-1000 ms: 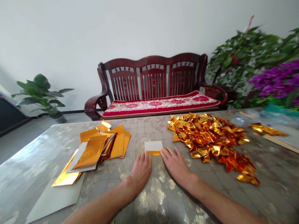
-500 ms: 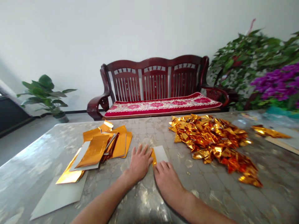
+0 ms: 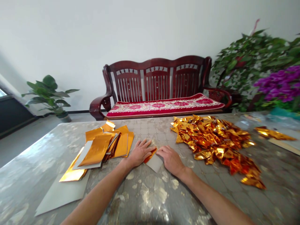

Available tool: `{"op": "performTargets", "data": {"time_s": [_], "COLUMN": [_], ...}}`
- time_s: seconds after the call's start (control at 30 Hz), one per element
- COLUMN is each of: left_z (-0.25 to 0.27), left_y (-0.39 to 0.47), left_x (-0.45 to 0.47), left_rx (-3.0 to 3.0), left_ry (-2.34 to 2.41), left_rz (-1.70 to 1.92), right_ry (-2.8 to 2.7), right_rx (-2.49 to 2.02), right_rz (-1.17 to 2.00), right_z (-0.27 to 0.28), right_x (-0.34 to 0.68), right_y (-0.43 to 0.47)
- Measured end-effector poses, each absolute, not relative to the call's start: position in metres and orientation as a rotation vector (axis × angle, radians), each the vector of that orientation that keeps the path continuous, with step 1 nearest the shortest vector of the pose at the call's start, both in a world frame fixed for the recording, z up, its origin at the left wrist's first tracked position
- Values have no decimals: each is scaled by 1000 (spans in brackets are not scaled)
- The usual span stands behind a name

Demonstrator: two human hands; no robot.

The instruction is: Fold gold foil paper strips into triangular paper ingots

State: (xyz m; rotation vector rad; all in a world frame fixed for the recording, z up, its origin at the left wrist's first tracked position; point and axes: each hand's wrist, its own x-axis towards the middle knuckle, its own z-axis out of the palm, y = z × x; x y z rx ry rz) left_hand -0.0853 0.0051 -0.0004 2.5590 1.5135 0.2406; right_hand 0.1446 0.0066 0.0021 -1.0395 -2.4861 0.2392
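Observation:
A small sheet of gold foil paper (image 3: 155,163) lies on the table between my hands, its pale grey back up and a gold folded strip along its upper left edge. My left hand (image 3: 140,153) rests flat with fingers stretched out, pressing by the gold strip. At the paper's far right corner, my right hand (image 3: 172,160) has its fingertips bent together on the edge; the fingers partly hide that corner. To the left lies a loose pile of flat gold foil sheets (image 3: 96,150). A heap of folded gold foil pieces (image 3: 211,137) spreads to the right.
The patterned grey table (image 3: 140,200) fills the foreground. A larger pale sheet (image 3: 63,195) lies at the left. Clear plastic wrapping (image 3: 250,120) and another gold piece (image 3: 274,133) are at the far right. Beyond stand a wooden bench (image 3: 157,75) and plants.
The paper has turned, so its pale part now points toward me. My right hand has moved from its near edge up to the far corner; my left hand has shifted slightly left.

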Motion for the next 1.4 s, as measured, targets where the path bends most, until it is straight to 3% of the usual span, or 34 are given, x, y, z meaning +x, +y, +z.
{"op": "performTargets", "data": {"time_s": [0.63,0.87,1.0,1.4], "left_z": [-3,7,13,19], "left_y": [6,-29,-58,-55], "left_x": [-85,-85,-76,-66], "left_rx": [2578,2404,2639,2754], "left_ry": [1468,1536,1225,1451], "left_rz": [362,1047,741,232], "right_ry": [-2574,-2659,-2649,-2792], "right_rx": [-1076,-1284,-1384,-1204], "right_rz": [38,-81,-58,-119], "right_z": [0,14,20,33], "right_x": [139,132,130,140], "right_y": [2,-13,-22,-21]}}
